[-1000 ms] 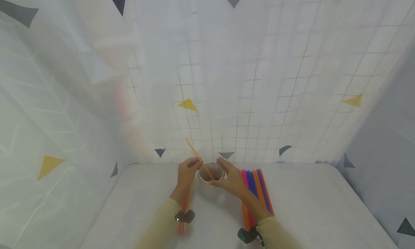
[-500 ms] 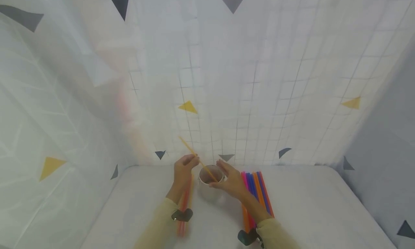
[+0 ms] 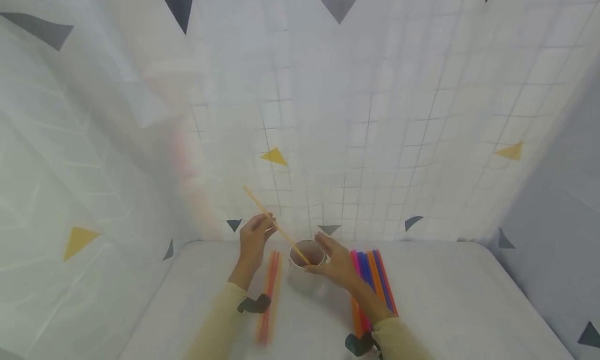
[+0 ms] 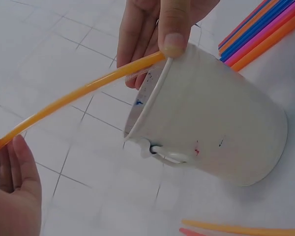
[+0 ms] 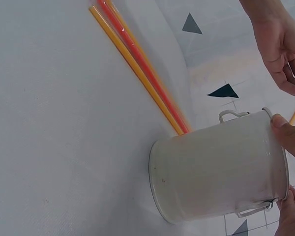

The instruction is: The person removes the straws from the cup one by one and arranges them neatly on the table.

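A small white metal bucket [image 4: 216, 123] with side loops for a handle stands mid-table. My right hand [image 3: 339, 263] grips its rim from the right, thumb on the near edge and fingers on the far side. Between the fingertips of my left hand [image 3: 253, 240], up and left of the bucket, a long yellow-orange plastic straw [image 4: 83, 91] is pinched. That straw slants down to the bucket's mouth and bows slightly. Its lower end meets the rim right at my right thumb [image 4: 174, 42]. Most of the bucket's inside is hidden.
Left of the bucket lie a few orange and red straws [image 5: 137, 54]. A row of several orange, pink, blue and red straws [image 3: 367, 269] lies to the right, partly under my right forearm. Behind the white table [image 3: 445, 297] hangs a patterned white sheet [image 3: 398, 115].
My left hand has moved left and slightly up along with the upper part of the straw, which now leans farther left. The right hand stays on the bucket's rim.
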`<state>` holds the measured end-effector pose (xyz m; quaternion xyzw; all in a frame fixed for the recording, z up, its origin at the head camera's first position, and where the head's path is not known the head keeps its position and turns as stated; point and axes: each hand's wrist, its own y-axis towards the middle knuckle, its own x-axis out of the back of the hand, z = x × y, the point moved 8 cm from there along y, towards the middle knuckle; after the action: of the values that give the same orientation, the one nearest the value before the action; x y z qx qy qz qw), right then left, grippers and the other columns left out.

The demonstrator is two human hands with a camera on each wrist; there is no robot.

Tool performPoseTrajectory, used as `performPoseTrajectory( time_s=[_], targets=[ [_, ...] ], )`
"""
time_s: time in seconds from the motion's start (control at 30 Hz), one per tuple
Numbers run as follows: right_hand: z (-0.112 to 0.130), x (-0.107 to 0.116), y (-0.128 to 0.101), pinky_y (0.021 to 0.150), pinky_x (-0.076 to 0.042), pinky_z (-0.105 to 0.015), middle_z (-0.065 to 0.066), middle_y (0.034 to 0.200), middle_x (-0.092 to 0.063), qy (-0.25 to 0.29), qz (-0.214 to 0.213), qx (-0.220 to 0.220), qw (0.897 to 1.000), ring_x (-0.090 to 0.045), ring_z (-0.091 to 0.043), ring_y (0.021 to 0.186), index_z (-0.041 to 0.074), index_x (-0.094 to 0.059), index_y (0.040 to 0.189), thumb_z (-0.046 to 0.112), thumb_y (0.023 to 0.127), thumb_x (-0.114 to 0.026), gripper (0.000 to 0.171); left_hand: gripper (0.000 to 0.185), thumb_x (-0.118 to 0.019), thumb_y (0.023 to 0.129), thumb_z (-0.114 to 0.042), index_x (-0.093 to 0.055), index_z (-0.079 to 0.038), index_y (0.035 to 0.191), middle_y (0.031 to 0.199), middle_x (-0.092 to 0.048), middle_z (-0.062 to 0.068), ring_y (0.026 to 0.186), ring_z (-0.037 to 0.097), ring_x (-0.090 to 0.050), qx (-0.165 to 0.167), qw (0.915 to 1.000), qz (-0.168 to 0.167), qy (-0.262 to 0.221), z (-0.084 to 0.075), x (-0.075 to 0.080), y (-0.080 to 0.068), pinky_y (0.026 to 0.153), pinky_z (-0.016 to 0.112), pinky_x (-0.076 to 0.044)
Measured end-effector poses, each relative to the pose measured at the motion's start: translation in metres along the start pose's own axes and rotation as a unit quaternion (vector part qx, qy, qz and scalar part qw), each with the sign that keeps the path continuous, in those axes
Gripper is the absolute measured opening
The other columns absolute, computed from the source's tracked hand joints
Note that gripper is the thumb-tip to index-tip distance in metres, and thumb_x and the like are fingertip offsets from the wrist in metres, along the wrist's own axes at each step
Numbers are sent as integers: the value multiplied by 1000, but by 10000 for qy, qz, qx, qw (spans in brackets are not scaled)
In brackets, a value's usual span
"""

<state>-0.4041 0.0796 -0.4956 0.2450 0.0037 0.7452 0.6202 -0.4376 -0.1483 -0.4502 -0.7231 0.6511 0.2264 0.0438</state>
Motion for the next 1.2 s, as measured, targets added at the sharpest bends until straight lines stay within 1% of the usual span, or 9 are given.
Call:
performPoseTrajectory(
  time_s=[0.07,0.23,0.3,0.53,0.67,0.77,0.93,1.1,1.2],
  targets=[
    [-1,0,0,106,-38,-33,-7,144,-50,-49,15,-20,10000,-45,-18,134,5,-43,146,29,61,-94,101,38,-69,89,-9,-55,17,114,116,-61,19,107,37,-59,7,10000,-34,27,-1,2,0,93,37,-53],
    [-5,3,0,106,-39,-34,-4,144,-51,-221,-4,-107,9997,-45,-19,134,7,-44,146,29,61,-94,101,27,-67,89,-6,-60,12,108,113,-62,18,95,24,-63,70,9998,-149,113,-2,8,-5,94,38,-53],
    [-6,4,0,106,-39,-34,-3,143,-51,-244,-18,-110,9996,-46,-18,133,7,-44,146,30,61,-94,101,23,-67,89,-5,-62,9,106,113,-61,16,94,22,-63,140,9997,-152,108,0,12,-7,94,39,-53],
    [-3,7,0,106,-40,-35,-5,143,-51,-262,-39,-60,9996,-46,-20,133,8,-44,146,30,62,-93,100,30,-62,93,-6,-54,16,112,124,-53,15,100,20,-61,148,9999,-47,12,2,25,-13,97,36,-50],
    [-3,6,1,106,-39,-35,-3,144,-50,-294,-9,-114,9995,-45,-19,133,8,-44,146,30,62,-93,100,25,-62,94,-7,-56,11,111,127,-50,16,107,25,-59,119,9997,-165,-145,-1,36,-16,100,35,-48],
    [-4,5,2,106,-39,-34,-2,144,-50,-306,8,-126,9995,-45,-19,133,6,-44,146,31,63,-93,100,20,-62,94,-7,-58,6,109,127,-48,14,110,26,-57,232,9980,-321,-491,2,48,-17,102,35,-47],
    [-4,4,3,106,-40,-35,-5,143,-51,-279,20,-16,9996,-46,-20,133,4,-44,145,30,63,-93,99,21,-59,97,-6,-56,4,115,125,-47,10,107,19,-59,589,9891,-650,-1182,11,72,-21,104,33,-45],
    [-4,6,4,105,-40,-35,-8,143,-51,-297,17,44,9995,-47,-21,132,6,-44,145,30,64,-92,98,26,-58,97,-5,-52,1,122,115,-52,6,105,17,-55,1005,9693,-1003,-2009,16,91,-22,105,29,-42],
    [-5,8,3,106,-39,-34,-7,144,-50,-321,49,2,9995,-46,-20,133,6,-43,146,32,64,-92,99,34,-58,97,-7,-49,0,129,113,-54,6,107,17,-54,1214,9647,-1111,-2056,19,100,-22,103,27,-43]
  ],
)
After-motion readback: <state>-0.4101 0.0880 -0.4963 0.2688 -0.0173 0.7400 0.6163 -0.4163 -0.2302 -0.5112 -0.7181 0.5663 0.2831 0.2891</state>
